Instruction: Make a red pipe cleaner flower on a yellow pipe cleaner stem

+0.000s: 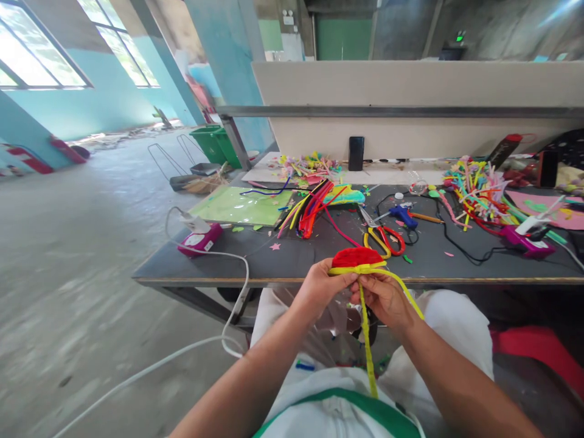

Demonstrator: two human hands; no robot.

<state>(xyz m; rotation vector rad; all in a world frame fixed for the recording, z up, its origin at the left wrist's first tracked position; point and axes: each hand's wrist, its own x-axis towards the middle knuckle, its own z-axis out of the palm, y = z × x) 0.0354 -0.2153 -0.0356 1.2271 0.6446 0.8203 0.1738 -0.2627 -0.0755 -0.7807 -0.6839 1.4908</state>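
Both my hands meet just over the table's front edge. My left hand (pixel 326 283) is closed on a red fuzzy half-round piece (pixel 356 257), its thumb pressed along the lower edge. Across that edge run yellow pipe cleaners (pixel 365 267). My right hand (pixel 385 298) pinches the yellow strands close under the red piece, fingertips nearly touching the left thumb. One yellow end hangs straight down to my lap; another bends right over my right wrist. Behind the red piece lie scissors (pixel 383 237) with red and yellow handles.
A bundle of pipe cleaners (pixel 314 210) lies behind my hands, beside a green sheet (pixel 244 205). To the right are a blue glue gun (pixel 404 216) and a colourful pile (pixel 479 188). Purple power blocks (pixel 199 240) sit at both sides, with a white cable (pixel 246 274) over the left edge.
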